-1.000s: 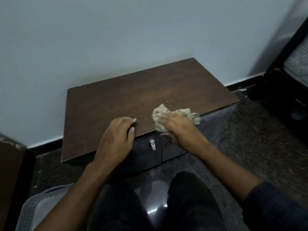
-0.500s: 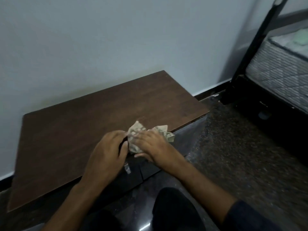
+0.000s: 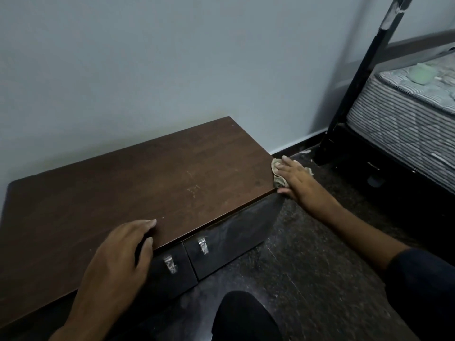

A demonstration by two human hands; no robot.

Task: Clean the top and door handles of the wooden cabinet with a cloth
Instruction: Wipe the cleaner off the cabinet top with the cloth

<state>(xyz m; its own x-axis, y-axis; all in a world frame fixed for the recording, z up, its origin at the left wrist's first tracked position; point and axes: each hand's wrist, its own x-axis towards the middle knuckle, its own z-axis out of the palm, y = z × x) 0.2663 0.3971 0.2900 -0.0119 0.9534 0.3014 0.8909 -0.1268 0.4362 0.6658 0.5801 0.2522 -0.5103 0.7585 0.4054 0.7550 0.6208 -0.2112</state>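
Observation:
The low wooden cabinet has a dark brown top (image 3: 128, 193) that stands against the wall. Two small metal door handles (image 3: 170, 264) (image 3: 203, 245) show on its dark front, below the top's front edge. My right hand (image 3: 296, 179) presses a crumpled beige cloth (image 3: 277, 173) against the right side edge of the top, near its front right corner. My left hand (image 3: 120, 252) rests on the top's front edge, fingers bent over it, just left of the handles. Most of the cloth is hidden under my right hand.
A black bed frame (image 3: 344, 94) with a striped mattress (image 3: 403, 112) stands to the right, close to the cabinet's end. The floor (image 3: 307, 267) is dark speckled stone. My dark-clothed knee (image 3: 243, 316) is at the bottom, in front of the cabinet doors.
My right hand has slid the cloth from the middle of the front edge to the top's right end. The view has swung right. My left hand stays on the front edge.

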